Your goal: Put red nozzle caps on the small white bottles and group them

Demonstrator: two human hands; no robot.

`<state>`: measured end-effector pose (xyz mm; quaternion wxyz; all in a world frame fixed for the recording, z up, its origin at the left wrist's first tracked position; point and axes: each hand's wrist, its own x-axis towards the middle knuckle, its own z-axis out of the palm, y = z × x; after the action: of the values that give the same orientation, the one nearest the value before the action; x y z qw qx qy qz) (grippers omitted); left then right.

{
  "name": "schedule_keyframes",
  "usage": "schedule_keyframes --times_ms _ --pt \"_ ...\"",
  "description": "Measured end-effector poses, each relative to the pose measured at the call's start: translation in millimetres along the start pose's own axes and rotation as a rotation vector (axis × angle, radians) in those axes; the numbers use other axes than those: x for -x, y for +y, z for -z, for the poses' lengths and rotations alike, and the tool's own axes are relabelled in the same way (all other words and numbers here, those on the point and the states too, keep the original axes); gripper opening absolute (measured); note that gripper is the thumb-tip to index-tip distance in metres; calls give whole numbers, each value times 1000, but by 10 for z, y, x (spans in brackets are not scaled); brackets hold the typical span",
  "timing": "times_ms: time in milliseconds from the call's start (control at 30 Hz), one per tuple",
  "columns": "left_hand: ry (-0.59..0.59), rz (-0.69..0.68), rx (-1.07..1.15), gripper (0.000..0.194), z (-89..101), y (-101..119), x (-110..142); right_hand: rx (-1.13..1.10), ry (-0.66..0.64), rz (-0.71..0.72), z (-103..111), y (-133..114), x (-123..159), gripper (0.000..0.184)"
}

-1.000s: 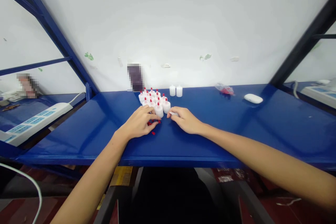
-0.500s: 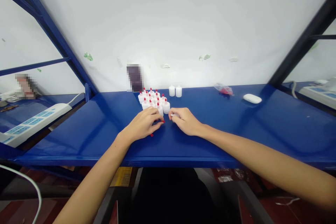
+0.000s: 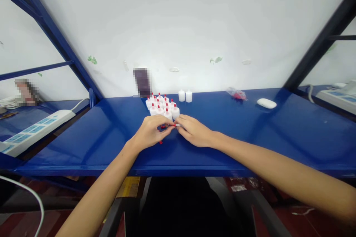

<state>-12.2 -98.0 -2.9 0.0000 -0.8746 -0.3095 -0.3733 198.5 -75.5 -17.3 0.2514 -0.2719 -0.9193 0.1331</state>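
On the blue shelf top (image 3: 236, 133), my left hand (image 3: 151, 133) and my right hand (image 3: 194, 131) meet fingertip to fingertip just in front of a cluster of several small white bottles with red caps (image 3: 162, 106). My left fingers pinch a small red cap (image 3: 170, 126). My right fingers are closed on a small white bottle lying on its side, mostly hidden by the hand. A few loose red caps (image 3: 160, 142) lie under my left hand. Two white bottles without caps (image 3: 185, 96) stand behind the cluster.
A white oval case (image 3: 266, 103) and a small clear bag with red bits (image 3: 237, 94) lie at the back right. A white power strip (image 3: 30, 131) rests on the left shelf. Blue frame posts rise on both sides; a white wall stands behind.
My left hand lifted a red cap off the surface and moved right. My right hand shifted left with the white bottle, so the fingertips now touch.
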Motion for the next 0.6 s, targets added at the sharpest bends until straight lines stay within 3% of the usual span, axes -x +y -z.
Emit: schedule_keyframes --times_ms 200,433,600 --pt "-35 10 92 6 -37 63 -36 -105 12 -3 2 -12 24 11" --pt "-28 -78 42 10 -128 80 -43 -309 59 -112 24 -41 29 14" --pt "-56 -62 74 10 -145 98 -42 -306 89 -146 8 -71 13 20"
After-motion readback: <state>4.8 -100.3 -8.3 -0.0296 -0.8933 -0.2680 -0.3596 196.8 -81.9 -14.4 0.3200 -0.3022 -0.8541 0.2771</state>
